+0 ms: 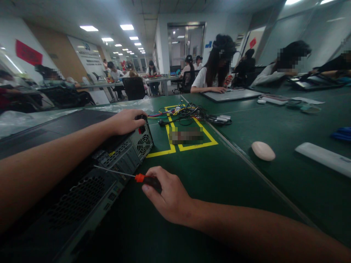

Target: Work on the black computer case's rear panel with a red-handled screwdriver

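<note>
The right hand (170, 195) has bare green table (211, 175) on its right. The big black case (90, 193) blocks its left; tangled wires (192, 111) lie ahead.

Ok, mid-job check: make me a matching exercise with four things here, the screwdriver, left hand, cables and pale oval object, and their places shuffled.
1. screwdriver
2. left hand
3. cables
4. pale oval object

A. tangled at the far part of the yellow tape
B. on the green table, left of a long white object
C. on the computer case
D. in the right hand

Pairs: 1-D, 2-C, 3-A, 4-B
</note>
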### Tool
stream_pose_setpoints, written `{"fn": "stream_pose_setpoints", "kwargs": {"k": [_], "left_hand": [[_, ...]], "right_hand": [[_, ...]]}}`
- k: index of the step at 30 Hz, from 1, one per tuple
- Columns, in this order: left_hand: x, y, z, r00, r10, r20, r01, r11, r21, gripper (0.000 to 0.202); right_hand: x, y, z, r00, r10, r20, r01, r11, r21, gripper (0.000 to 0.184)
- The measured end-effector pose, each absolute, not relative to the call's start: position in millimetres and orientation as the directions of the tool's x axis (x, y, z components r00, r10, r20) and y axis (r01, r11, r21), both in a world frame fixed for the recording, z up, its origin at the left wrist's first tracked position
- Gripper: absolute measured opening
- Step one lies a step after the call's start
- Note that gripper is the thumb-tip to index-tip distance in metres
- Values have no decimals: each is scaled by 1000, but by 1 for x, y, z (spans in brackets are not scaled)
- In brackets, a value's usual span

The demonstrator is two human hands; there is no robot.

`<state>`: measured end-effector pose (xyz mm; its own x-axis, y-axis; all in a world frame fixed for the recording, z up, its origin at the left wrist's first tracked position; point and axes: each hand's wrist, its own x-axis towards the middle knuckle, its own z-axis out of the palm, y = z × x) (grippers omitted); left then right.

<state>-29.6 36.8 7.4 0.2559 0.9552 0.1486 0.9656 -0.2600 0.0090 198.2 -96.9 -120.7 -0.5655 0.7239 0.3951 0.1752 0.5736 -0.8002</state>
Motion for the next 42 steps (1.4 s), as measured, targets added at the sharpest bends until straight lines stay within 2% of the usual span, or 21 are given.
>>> {"fn": "stream_pose_setpoints", "kwargs": {"k": [15, 25, 32, 42], "left_hand": [[-31, 38, 6, 268, 953, 143, 963, -271, 5, 64], [-30, 38, 7, 274, 950, 146, 960, -278, 8, 66], [-31, 39, 6, 260, 953, 156, 964, -266, 17, 63], [-30, 37, 7, 269, 953, 142, 962, -273, 5, 65]], "right_hand": [[198, -96, -124, -548, 708, 445, 198, 627, -754, 24], [198, -97, -124, -564, 708, 424, 178, 606, -776, 29], [197, -96, -123, -572, 715, 401, 202, 597, -776, 18], [196, -96, -124, -568, 722, 395, 201, 588, -784, 17]]}}
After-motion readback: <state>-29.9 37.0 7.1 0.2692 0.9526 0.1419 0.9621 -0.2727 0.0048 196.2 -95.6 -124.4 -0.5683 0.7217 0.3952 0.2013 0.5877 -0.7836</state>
